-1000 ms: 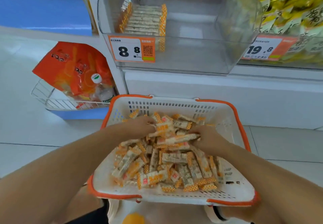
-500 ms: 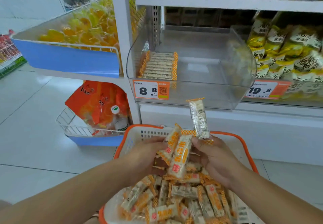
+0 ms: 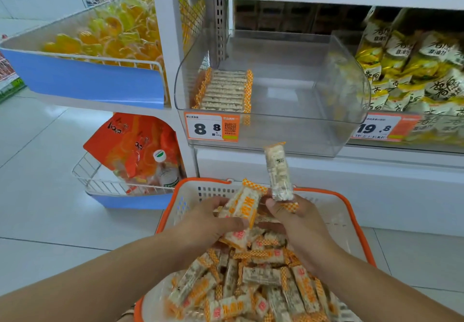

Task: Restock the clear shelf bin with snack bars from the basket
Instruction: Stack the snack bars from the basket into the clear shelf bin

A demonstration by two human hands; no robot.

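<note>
An orange-and-white paper price tag (image 3: pixel 212 128) on the front wall of the clear plastic shelf bin (image 3: pixel 301 133) reads "8.8" beside a QR code. A second orange-and-white price tag (image 3: pixel 381 128) on the neighbouring shelf edge reads "19.8". Lettering on the wrappers and bags is too blurred to read.

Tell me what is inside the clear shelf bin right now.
The clear shelf bin holds one neat row of snack bars against its left wall; the remaining floor shows bare. The price label on its front covers a small part of the lower left corner.
</note>
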